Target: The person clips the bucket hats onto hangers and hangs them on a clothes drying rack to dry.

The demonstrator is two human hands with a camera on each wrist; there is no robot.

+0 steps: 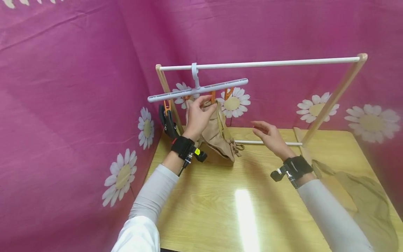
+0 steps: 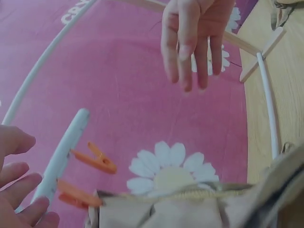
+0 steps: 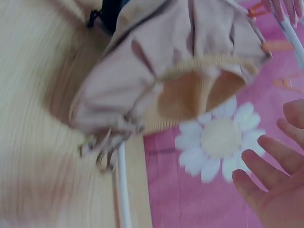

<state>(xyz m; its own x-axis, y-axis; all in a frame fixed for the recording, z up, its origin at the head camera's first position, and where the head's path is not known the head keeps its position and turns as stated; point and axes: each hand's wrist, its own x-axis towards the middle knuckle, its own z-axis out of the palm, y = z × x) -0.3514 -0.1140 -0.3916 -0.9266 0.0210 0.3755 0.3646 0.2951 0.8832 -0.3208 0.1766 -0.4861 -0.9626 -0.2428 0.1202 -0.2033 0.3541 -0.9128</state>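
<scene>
A beige cloth item (image 1: 217, 134) with a gathered opening and tied cords hangs by orange clips from the pale grey hanger (image 1: 176, 94). My left hand (image 1: 198, 117) is up at its top edge in the head view, close to an orange clip (image 2: 78, 195). In the left wrist view those fingers are spread beside the hanger, with nothing between them. My right hand (image 1: 270, 138) is held in the air to the right of the cloth, fingers extended and empty. Another orange clip (image 1: 228, 93) hangs near the hanger's right end, holding nothing.
The hanger hooks over the white rail (image 1: 277, 63) of a wooden-sided rack. A black item (image 1: 168, 122) is clipped at the hanger's left end. An olive cloth item (image 1: 366, 199) lies on the wooden table (image 1: 201, 210) at right. Pink flowered fabric surrounds the table.
</scene>
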